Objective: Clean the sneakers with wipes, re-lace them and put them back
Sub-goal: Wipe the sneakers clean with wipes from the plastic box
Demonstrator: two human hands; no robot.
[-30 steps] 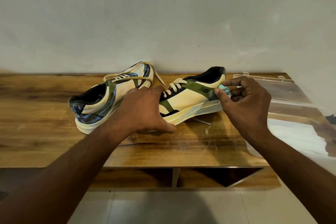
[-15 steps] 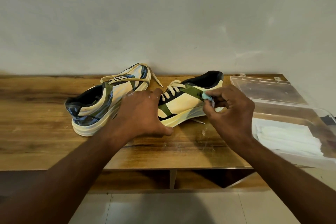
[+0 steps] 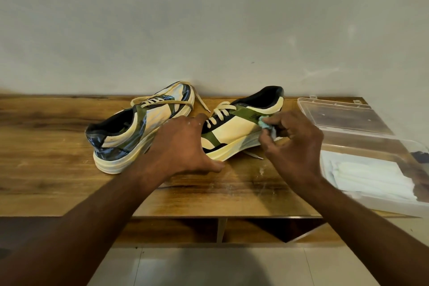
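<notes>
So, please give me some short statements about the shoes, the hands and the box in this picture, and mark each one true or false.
1. The right hand pinches a crumpled wipe against the side of the right-side shoe. True.
2. The left hand is raised in the air, away from the shoes. False: it rests on the front part of that shoe, thumb on the table.
3. The left-side shoe has no lace. False: a cream lace is threaded through it.
4. The clear plastic box is open, with white wipes inside. True.
5. Both shoes stand on the floor. False: they are on the table.
</notes>
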